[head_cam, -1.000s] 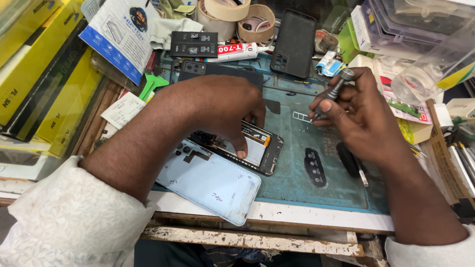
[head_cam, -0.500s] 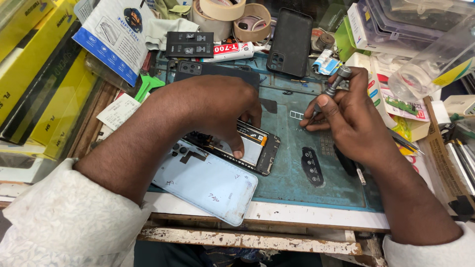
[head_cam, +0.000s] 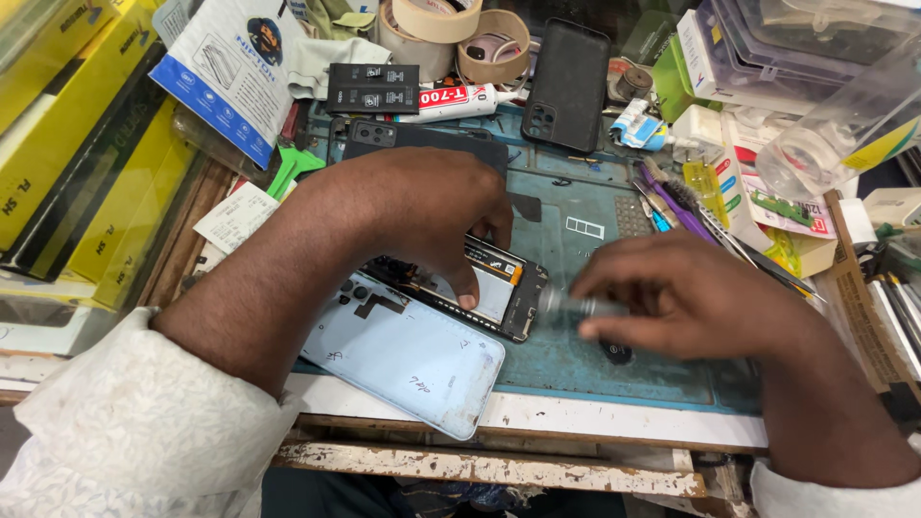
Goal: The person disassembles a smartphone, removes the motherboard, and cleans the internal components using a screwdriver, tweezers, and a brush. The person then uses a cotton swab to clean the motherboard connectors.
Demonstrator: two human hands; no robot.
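Two hands are working: our left hand (head_cam: 422, 216) is pressing the opened phone (head_cam: 480, 288) onto the blue mat (head_cam: 576, 364), fingertips on its battery, and our right hand (head_cam: 696, 297) is gripping a small blurred metal tool (head_cam: 566, 305) just beside the phone's end. A pale back cover (head_cam: 408, 355) is lying under our left wrist. We are risking a slip that gouges the battery.

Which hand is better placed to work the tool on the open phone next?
Right, probably. The right hand already grips the metal tool, its tip beside the opened phone. The left hand is pressing that phone down on the mat.
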